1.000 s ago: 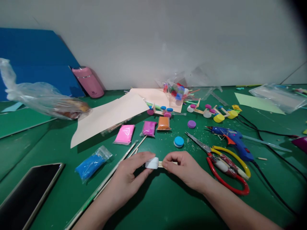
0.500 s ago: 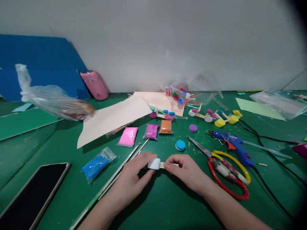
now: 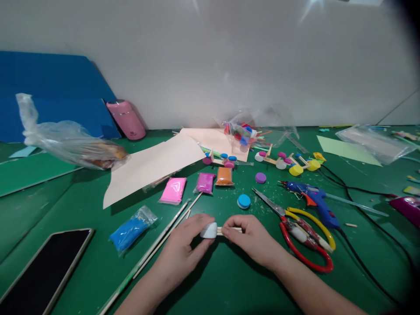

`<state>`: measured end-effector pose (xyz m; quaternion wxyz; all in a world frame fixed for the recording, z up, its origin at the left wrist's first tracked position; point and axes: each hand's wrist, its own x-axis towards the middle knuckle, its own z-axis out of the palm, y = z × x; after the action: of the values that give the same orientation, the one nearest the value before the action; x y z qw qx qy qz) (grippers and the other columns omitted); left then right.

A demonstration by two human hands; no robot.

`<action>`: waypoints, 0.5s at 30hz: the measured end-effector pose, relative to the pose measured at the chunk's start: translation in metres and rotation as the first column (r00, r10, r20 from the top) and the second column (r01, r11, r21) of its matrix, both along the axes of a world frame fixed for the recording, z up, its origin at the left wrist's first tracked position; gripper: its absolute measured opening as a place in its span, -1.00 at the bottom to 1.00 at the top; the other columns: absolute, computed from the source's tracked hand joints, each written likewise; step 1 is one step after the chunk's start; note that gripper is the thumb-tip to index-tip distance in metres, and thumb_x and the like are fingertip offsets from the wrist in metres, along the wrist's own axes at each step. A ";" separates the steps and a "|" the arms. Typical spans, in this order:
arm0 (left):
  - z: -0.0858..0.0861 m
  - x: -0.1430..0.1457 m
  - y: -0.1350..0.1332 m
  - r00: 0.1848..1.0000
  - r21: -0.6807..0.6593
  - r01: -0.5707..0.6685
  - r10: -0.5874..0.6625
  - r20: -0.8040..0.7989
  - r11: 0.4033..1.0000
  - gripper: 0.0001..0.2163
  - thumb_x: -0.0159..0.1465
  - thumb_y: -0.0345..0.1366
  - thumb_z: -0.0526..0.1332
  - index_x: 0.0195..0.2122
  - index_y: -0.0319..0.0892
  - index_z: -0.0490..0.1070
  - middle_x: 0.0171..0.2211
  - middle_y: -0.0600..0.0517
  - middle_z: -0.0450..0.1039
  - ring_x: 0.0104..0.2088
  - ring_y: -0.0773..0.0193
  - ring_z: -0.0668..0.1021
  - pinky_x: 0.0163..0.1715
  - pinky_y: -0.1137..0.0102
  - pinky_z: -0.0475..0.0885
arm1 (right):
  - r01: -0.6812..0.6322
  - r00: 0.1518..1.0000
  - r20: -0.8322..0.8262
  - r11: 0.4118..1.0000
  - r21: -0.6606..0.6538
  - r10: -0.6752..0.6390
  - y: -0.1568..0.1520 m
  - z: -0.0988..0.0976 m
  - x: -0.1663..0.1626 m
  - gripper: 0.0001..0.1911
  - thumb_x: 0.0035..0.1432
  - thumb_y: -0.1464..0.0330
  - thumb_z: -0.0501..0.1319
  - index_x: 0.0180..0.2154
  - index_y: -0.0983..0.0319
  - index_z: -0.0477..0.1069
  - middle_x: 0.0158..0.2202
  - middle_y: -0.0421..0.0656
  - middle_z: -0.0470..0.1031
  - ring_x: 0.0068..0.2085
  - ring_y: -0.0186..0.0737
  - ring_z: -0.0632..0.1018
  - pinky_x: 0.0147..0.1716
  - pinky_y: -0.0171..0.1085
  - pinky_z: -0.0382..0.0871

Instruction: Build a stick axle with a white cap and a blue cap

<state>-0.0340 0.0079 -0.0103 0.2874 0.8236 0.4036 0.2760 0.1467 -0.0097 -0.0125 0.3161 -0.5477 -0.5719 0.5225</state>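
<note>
My left hand point(image 3: 182, 249) pinches a white bottle cap point(image 3: 209, 230) between thumb and fingers, low at the middle of the green table point(image 3: 229, 284). My right hand point(image 3: 252, 238) is closed on a thin wooden stick point(image 3: 229, 229) whose left end meets the cap. Both hands hover just over the table surface. Long skewers point(image 3: 164, 238) lie just left of my left hand.
Red-and-yellow scissors point(image 3: 303, 234) and a blue glue gun point(image 3: 315, 197) with its black cord lie to the right. Clay packets, blue point(image 3: 131, 228), pink point(image 3: 173, 190), purple point(image 3: 205, 182) and orange point(image 3: 225, 176), lie ahead. A phone point(image 3: 42, 273) rests at bottom left. Loose caps, paper sheets and plastic bags fill the back.
Both hands stay together on the cap and stick, barely moved. The view has shifted slightly with my head.
</note>
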 end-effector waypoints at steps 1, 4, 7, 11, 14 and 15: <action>0.000 0.000 0.000 1.000 -0.005 0.009 -0.009 0.004 1.000 -0.78 0.12 -0.42 0.14 -0.19 -0.17 0.39 -0.22 -0.03 0.50 -0.21 0.24 0.51 -0.18 0.39 0.40 | 0.000 1.000 0.005 1.000 0.003 0.000 0.000 0.000 0.000 -0.80 0.04 0.35 0.11 -0.51 0.31 0.41 -0.59 -0.26 0.30 -0.51 -0.38 0.29 -0.53 -0.42 0.12; 0.000 0.000 0.000 0.999 -0.018 0.032 -0.032 0.011 0.999 -0.79 0.12 -0.43 0.14 -0.20 -0.14 0.38 -0.23 0.00 0.50 -0.23 0.26 0.52 -0.20 0.41 0.40 | 0.001 1.000 0.018 1.000 0.011 -0.001 0.000 0.001 0.000 -0.81 0.03 0.37 0.12 -0.52 0.31 0.42 -0.59 -0.26 0.33 -0.51 -0.38 0.31 -0.53 -0.42 0.13; 0.000 0.001 0.001 0.999 -0.026 0.037 -0.037 0.004 0.999 -0.80 0.12 -0.43 0.14 -0.20 -0.15 0.38 -0.24 -0.01 0.51 -0.23 0.25 0.52 -0.22 0.41 0.41 | 0.000 1.000 0.024 1.000 0.018 0.000 0.000 0.002 0.000 -0.82 0.02 0.39 0.12 -0.52 0.31 0.44 -0.58 -0.25 0.37 -0.49 -0.37 0.34 -0.51 -0.43 0.16; 0.001 0.000 0.001 0.999 -0.020 0.037 -0.037 0.000 0.999 -0.80 0.12 -0.42 0.15 -0.21 -0.16 0.39 -0.24 -0.01 0.51 -0.23 0.26 0.52 -0.21 0.43 0.40 | 0.001 1.000 0.024 1.000 0.018 -0.002 -0.001 0.002 0.000 -0.82 0.02 0.40 0.12 -0.51 0.32 0.45 -0.57 -0.24 0.39 -0.49 -0.36 0.35 -0.50 -0.43 0.18; 0.001 0.000 0.000 1.000 -0.020 0.030 -0.030 -0.010 0.999 -0.80 0.12 -0.41 0.15 -0.20 -0.16 0.39 -0.25 -0.01 0.51 -0.24 0.26 0.52 -0.21 0.43 0.40 | 0.004 1.000 0.025 1.000 0.011 -0.004 -0.001 0.002 0.000 -0.82 0.02 0.39 0.12 -0.51 0.32 0.45 -0.57 -0.24 0.40 -0.50 -0.37 0.35 -0.52 -0.43 0.18; 0.002 0.000 0.000 1.000 -0.019 0.026 -0.026 -0.013 0.999 -0.80 0.12 -0.41 0.15 -0.20 -0.16 0.39 -0.24 0.00 0.51 -0.24 0.26 0.52 -0.21 0.43 0.41 | 0.004 1.000 0.026 1.000 0.009 -0.005 -0.001 0.002 0.000 -0.81 0.02 0.39 0.12 -0.51 0.32 0.45 -0.57 -0.24 0.40 -0.50 -0.37 0.35 -0.52 -0.43 0.17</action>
<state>-0.0337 0.0076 -0.0088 0.2962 0.8277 0.3975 0.2631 0.1469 -0.0107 -0.0105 0.3121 -0.5543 -0.5770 0.5123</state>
